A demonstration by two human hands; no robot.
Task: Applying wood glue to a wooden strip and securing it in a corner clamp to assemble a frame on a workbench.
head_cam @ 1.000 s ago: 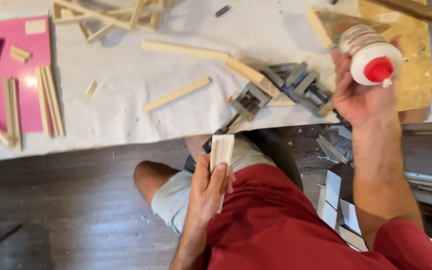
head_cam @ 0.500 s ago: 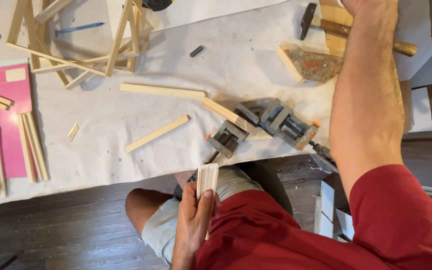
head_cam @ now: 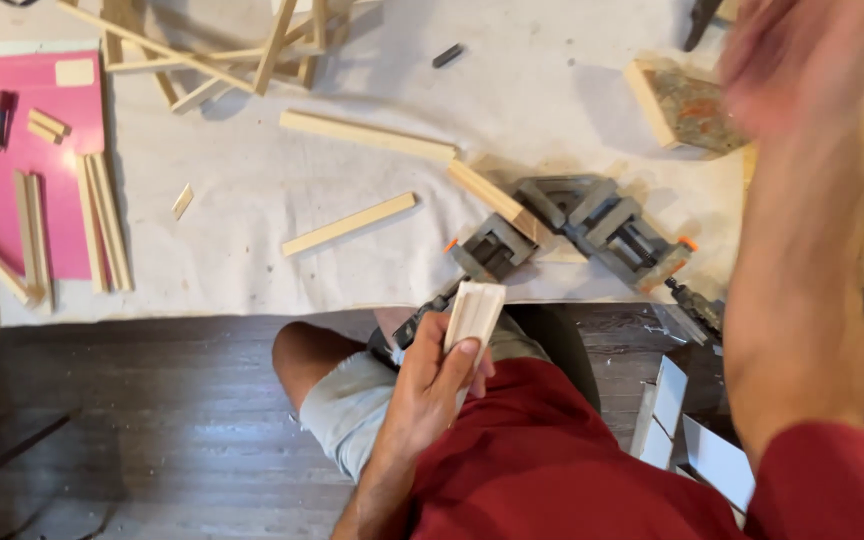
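Observation:
My left hand (head_cam: 430, 388) is shut on a short pale wooden moulding piece (head_cam: 475, 303), held upright over my lap at the table's near edge. My right hand (head_cam: 802, 60) is a blur high at the far right, over a stained wooden block (head_cam: 687, 105); no object shows in it and its fingers cannot be made out. Between the hands, two grey corner clamps (head_cam: 592, 220) with orange tips lie on the white cloth (head_cam: 252, 260), gripping a pale wood strip (head_cam: 497, 195).
Loose wood strips (head_cam: 350, 223) lie on the cloth, with a crossed pile (head_cam: 222, 50) at the back. A pink sheet (head_cam: 37, 170) with more strips lies at the left. White offcuts (head_cam: 697, 435) sit on the dark floor at the right.
My right hand held a glue bottle a second ago, reached far up the table, and now swings back without it. My left hand keeps the moulding piece almost still.

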